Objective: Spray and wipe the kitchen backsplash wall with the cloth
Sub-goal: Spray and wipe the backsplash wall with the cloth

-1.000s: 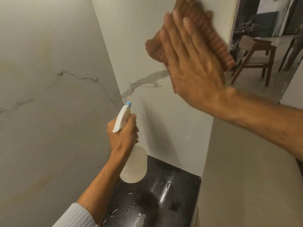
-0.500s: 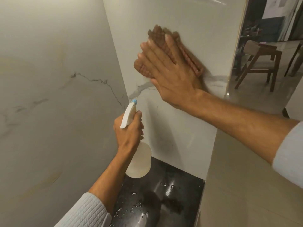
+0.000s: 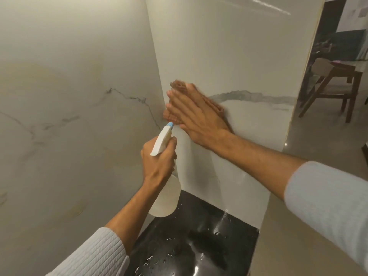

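Note:
The white marble backsplash wall (image 3: pixel 235 56) has a grey vein running across it. My right hand (image 3: pixel 196 118) lies flat with straight fingers on a reddish-brown cloth (image 3: pixel 178 85) and presses it against the wall near the inner corner. Most of the cloth is hidden under the hand. My left hand (image 3: pixel 159 162) grips the neck of a white spray bottle (image 3: pixel 165 198) with a blue nozzle tip, held upright just below the right hand and pointing toward the corner.
A second marble wall (image 3: pixel 69 116) meets the first at the corner on the left. Below lies a black countertop (image 3: pixel 199 242) with water drops. A doorway on the right opens to a room with a wooden chair (image 3: pixel 334 86).
My right hand has slid the cloth down and left along the wall, from high near the wall's edge to the corner. The left hand with the bottle has stayed about where it was.

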